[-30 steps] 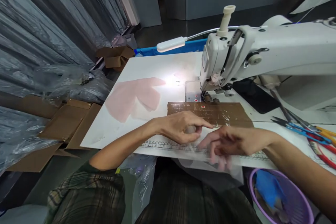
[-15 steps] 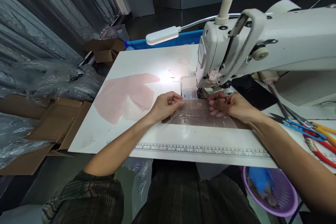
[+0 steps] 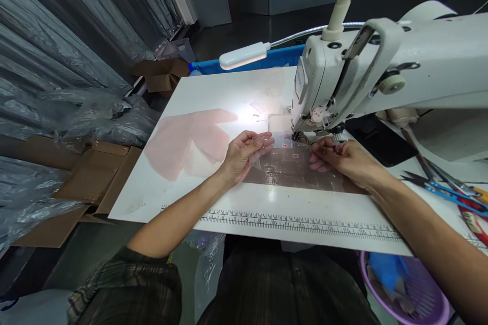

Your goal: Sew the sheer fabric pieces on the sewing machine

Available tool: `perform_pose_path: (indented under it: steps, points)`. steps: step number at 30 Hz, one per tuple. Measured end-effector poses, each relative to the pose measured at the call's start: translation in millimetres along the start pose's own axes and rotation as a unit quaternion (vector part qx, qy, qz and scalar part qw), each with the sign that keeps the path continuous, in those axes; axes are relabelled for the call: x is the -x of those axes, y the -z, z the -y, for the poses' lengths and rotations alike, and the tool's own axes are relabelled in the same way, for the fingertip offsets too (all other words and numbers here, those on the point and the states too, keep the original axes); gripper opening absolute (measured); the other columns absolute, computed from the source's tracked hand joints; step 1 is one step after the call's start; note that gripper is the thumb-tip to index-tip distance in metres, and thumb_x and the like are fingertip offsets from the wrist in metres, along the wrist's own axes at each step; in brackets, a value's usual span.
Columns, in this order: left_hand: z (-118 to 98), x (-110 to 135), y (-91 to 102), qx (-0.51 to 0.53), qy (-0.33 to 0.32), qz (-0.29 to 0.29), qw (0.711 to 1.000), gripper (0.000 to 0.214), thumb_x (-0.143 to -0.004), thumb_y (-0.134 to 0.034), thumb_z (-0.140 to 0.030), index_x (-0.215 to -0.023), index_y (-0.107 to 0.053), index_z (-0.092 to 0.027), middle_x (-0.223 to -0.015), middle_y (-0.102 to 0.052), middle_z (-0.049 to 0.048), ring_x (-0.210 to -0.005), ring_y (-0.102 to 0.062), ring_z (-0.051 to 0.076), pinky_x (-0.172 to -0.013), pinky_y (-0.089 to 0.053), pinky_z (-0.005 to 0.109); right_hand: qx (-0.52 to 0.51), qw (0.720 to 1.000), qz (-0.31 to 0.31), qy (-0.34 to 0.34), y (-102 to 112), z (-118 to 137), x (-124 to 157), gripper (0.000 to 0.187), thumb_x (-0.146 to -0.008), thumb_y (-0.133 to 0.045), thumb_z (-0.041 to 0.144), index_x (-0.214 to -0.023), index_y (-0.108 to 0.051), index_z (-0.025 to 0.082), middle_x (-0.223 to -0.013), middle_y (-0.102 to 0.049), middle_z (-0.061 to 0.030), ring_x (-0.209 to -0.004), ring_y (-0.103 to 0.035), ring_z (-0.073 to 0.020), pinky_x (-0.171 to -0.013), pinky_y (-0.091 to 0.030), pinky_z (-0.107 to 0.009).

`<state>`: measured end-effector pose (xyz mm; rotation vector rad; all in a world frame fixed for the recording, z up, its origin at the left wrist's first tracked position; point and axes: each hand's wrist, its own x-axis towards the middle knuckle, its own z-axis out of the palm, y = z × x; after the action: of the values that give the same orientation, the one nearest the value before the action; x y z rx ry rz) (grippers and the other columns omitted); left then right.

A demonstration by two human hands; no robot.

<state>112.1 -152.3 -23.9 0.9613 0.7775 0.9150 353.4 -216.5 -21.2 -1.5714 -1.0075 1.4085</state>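
A thin see-through sheet [image 3: 259,162] spans between my hands in front of the sewing machine [image 3: 312,81]. My left hand [image 3: 247,155] has its thumb and fingertips together at the sheet's left part, with the film over some of its fingers. On the right, my right hand [image 3: 337,157] pinches the sheet's edge beside the presser foot [image 3: 299,137]. Under the sheet lies a shiny brown strip [image 3: 282,175] on the white table [image 3: 236,200]. Small red-and-white marks show near the needle area. The fingertips of my right hand are partly hidden.
Pale pink sheer fabric pieces [image 3: 186,137] lie on the left. Blue-handled scissors [image 3: 450,190] and a black phone-like slab [image 3: 381,139] are at right. A lamp [image 3: 244,56] hangs behind. A printed ruler [image 3: 290,223] runs along the front edge; a purple basket [image 3: 430,289] stands below.
The view has shifted, so the table and machine appear slightly changed in place. My left hand has lifted and turned a little, its fingers straighter. My right hand keeps its pinch near the presser foot.
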Motion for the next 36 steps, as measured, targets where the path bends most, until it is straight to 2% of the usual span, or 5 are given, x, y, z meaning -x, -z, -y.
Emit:
perform_pose_path:
  steps: [12,17,25,30,36]
  points:
    - [4,-3,1.5,0.067,0.009,0.006,0.998,0.025,-0.084,-0.075,-0.016,-0.087,-0.051,-0.018,-0.114,-0.073,0.0081,-0.110,-0.072,0.019,-0.106,-0.056,0.036,-0.027,0.998,0.000,0.057,-2,-17,-8,0.044,-0.075,-0.077,0.063,-0.082,-0.065,0.022,-0.086,-0.074,-0.0066,-0.081,-0.072,-0.0203,-0.079,-0.062,-0.037]
    - [2,3,-2.0,0.023,0.026,0.007,0.999,0.026,-0.083,-0.078,-0.022,-0.087,-0.052,-0.017,-0.111,-0.075,0.0115,-0.101,-0.075,0.021,-0.099,-0.060,0.036,0.083,0.984,0.114,0.112,0,-9,11,0.044,-0.077,-0.080,0.052,-0.104,-0.065,0.021,-0.094,-0.076,-0.0058,-0.090,-0.071,-0.0207,-0.082,-0.058,-0.035]
    - [-40,75,-13.2,-0.191,0.162,0.264,0.931,0.032,-0.086,-0.076,-0.037,-0.091,-0.051,-0.017,-0.090,-0.077,0.0110,-0.076,-0.077,0.021,-0.054,-0.057,0.024,0.110,0.920,0.368,-0.078,54,15,76,0.028,-0.078,-0.078,0.038,-0.098,-0.071,0.019,-0.080,-0.076,-0.0061,-0.068,-0.072,-0.0193,-0.054,-0.054,-0.027]
    - [-35,43,-3.8,-0.393,-0.013,0.169,0.904,0.034,-0.085,-0.074,-0.040,-0.104,-0.057,-0.018,-0.076,-0.071,0.0003,-0.059,-0.065,0.012,-0.054,-0.048,0.023,0.128,0.987,0.089,0.036,51,11,32,0.032,-0.077,-0.077,0.043,-0.098,-0.072,0.019,-0.077,-0.073,-0.0038,-0.067,-0.069,-0.0153,-0.056,-0.051,-0.026]
    - [-8,2,14.4,-0.605,-0.143,0.034,0.783,0.026,-0.087,-0.070,-0.045,-0.093,-0.062,-0.021,-0.061,-0.062,-0.0035,-0.058,-0.058,0.015,-0.060,-0.035,0.026,0.246,0.951,-0.109,0.151,27,-4,-6,0.034,-0.078,-0.074,0.056,-0.085,-0.069,0.023,-0.065,-0.067,-0.0015,-0.064,-0.062,-0.0175,-0.060,-0.048,-0.032]
